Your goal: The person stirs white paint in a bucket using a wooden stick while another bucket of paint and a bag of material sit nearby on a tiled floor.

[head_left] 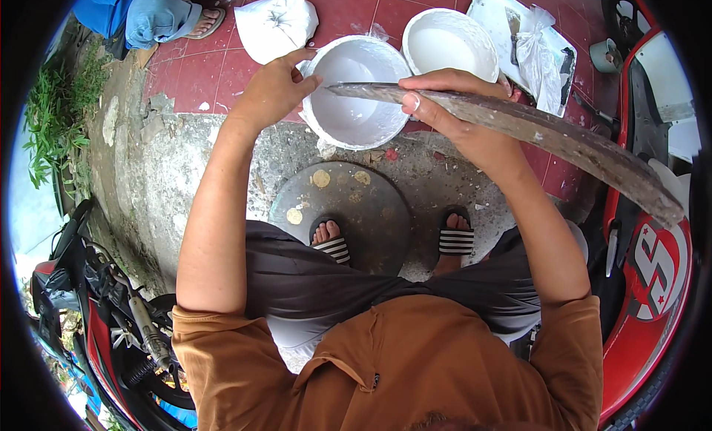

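Note:
A long, weathered wooden stick (549, 131) lies in the grip of my right hand (467, 120), thumb on the near side and fingers over the far side. Its narrow end is above a white bucket (315, 123), whose inside is coated in white; I cannot tell whether the tip touches the white material (352, 108). From there the stick slants back to the right, past my forearm. At the bucket's left rim is my left hand (267, 94), holding nothing, its thumb and forefinger apart. Its other fingers are partly hidden.
A second white bucket (486, 42) stands right of the first, a white tied sack (274, 31) left. Beyond are a white board (489, 5) and plastic bag (538, 57). Motorbikes (144, 327) flank me. Another person's sandalled foot (208, 22) rests on the red tiles at far left.

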### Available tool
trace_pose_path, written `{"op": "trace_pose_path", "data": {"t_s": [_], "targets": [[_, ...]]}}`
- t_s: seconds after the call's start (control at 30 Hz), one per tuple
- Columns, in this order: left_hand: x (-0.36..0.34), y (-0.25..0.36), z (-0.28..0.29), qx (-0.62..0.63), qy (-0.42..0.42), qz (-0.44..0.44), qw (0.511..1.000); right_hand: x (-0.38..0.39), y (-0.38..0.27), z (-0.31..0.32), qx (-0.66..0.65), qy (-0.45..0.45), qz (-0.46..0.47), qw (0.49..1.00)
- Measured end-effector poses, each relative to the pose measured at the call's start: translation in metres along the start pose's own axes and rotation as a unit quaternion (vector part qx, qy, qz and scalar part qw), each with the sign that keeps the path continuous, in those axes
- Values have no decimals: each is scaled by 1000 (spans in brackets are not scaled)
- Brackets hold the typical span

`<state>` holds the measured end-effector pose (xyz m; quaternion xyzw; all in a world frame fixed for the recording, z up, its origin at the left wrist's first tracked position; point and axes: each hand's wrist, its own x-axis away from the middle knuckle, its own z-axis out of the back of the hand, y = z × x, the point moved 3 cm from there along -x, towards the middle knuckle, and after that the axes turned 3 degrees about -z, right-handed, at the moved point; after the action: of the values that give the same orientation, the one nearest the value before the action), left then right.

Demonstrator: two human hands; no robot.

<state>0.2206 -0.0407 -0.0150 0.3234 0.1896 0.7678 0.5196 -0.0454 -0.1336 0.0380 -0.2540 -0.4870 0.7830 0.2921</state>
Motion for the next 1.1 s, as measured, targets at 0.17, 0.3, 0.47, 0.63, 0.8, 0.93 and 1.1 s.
{"op": "trace_pose_path", "data": {"t_s": [0.17,0.3,0.47,0.63,0.8,0.93,1.1], "targets": [[2,-2,2,-29,15,6,999,0,9,10,4,-25,-117,993],[1,4,1,-19,3,26,999,-4,16,15,37,49,-51,997],[1,2,1,-24,10,11,1000,-2,4,2,8,18,42,999],[1,-2,3,-17,8,28,999,1,-1,0,-1,-46,17,999],[1,0,3,-34,8,17,999,1,10,10,44,26,-10,999],[1,3,3,-24,2,23,999,1,11,4,16,61,5,998],[2,2,2,-25,2,19,1000,3,5,-11,-45,19,68,996]]}}
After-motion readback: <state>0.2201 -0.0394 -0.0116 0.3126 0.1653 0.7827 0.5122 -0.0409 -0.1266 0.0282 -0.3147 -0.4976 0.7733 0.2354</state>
